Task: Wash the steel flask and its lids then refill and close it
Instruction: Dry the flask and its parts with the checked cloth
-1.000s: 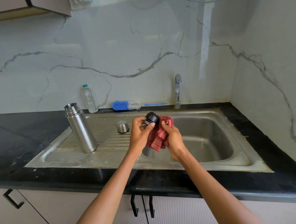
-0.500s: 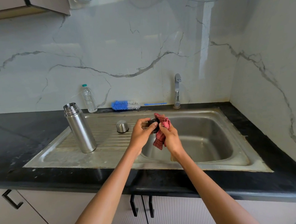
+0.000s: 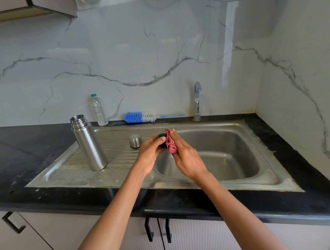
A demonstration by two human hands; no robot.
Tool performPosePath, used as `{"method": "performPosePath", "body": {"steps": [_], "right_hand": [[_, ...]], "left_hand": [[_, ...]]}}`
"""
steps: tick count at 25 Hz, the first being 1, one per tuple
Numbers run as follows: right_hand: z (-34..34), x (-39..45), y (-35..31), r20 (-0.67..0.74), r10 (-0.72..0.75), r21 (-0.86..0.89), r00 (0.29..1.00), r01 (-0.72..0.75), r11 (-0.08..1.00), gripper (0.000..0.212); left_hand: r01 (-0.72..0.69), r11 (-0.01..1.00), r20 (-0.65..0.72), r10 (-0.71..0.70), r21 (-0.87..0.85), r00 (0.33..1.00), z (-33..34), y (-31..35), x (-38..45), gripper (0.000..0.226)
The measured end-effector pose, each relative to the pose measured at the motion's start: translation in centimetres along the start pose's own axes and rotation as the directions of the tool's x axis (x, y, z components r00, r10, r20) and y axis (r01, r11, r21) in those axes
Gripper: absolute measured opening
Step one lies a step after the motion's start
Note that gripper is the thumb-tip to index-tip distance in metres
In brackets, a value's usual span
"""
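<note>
The steel flask (image 3: 89,145) stands upright and uncapped on the left of the sink's draining board (image 3: 70,165). Its steel cup lid (image 3: 135,140) sits upside down on the board nearby. My left hand (image 3: 151,153) grips the black inner lid (image 3: 162,136), mostly hidden by my fingers. My right hand (image 3: 185,158) holds a red checked cloth (image 3: 170,142) and presses it against the black lid, over the left edge of the sink basin (image 3: 220,156).
A clear plastic water bottle (image 3: 99,110) and a blue and white bottle brush (image 3: 140,117) lie along the back wall. The tap (image 3: 197,101) stands behind the basin. Black counter (image 3: 17,151) surrounds the sink; cabinet handles (image 3: 158,229) sit below.
The cloth, spread under the lid a second ago, is now bunched tight between my hands. My left hand has closed over the black lid, hiding most of it.
</note>
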State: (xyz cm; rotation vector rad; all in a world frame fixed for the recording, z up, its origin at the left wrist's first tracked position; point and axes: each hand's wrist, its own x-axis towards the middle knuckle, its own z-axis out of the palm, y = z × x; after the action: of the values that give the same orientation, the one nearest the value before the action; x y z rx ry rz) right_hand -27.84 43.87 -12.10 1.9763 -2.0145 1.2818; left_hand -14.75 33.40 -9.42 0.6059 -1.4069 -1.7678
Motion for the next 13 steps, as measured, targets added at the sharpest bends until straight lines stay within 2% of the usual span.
{"method": "performPosePath", "body": {"steps": [3,7,8,9,10,11,12,13], "right_hand": [[-1.6,1.1,-0.4,0.004,0.060,0.013,0.998,-0.060,0.998,0.050],[-1.3,0.1,-1.2,-0.035,-0.043,-0.099,0.998,0.039,0.994,0.049],[-1.1,0.0,-1.3,-0.071,-0.034,-0.071,0.997,0.029,0.997,0.045],[-1.0,0.2,-1.5,-0.115,0.040,0.035,0.993,-0.036,0.999,0.038],[-1.1,0.7,-1.7,-0.137,0.181,0.241,0.974,-0.145,0.960,0.031],[-1.5,1.5,-1.9,-0.100,0.356,0.509,0.929,-0.259,0.821,0.027],[-1.9,2.1,-2.0,-0.004,0.499,0.738,0.867,-0.334,0.586,0.024],[-2.2,2.3,-2.1,0.117,0.588,0.869,0.801,-0.370,0.330,0.022]], "left_hand": [[-0.051,0.994,0.027,0.049,0.092,0.998,-0.4,0.2,0.2,0.029],[-0.123,0.989,-0.045,0.127,0.084,0.991,-0.2,-0.1,0.0,0.026],[-0.123,0.990,-0.055,0.127,0.068,0.990,-0.1,-0.2,0.0,0.024],[-0.119,0.991,-0.046,0.122,0.060,0.992,-0.1,-0.3,-0.1,0.024],[-0.111,0.992,-0.031,0.113,0.064,0.993,-0.2,-0.3,0.0,0.023],[-0.100,0.993,-0.021,0.102,0.067,0.995,-0.3,-0.3,0.0,0.022],[-0.091,0.994,-0.026,0.093,0.056,0.995,-0.4,-0.3,0.0,0.024],[-0.083,0.996,-0.050,0.085,0.027,0.995,-0.3,-0.1,0.0,0.027]]}}
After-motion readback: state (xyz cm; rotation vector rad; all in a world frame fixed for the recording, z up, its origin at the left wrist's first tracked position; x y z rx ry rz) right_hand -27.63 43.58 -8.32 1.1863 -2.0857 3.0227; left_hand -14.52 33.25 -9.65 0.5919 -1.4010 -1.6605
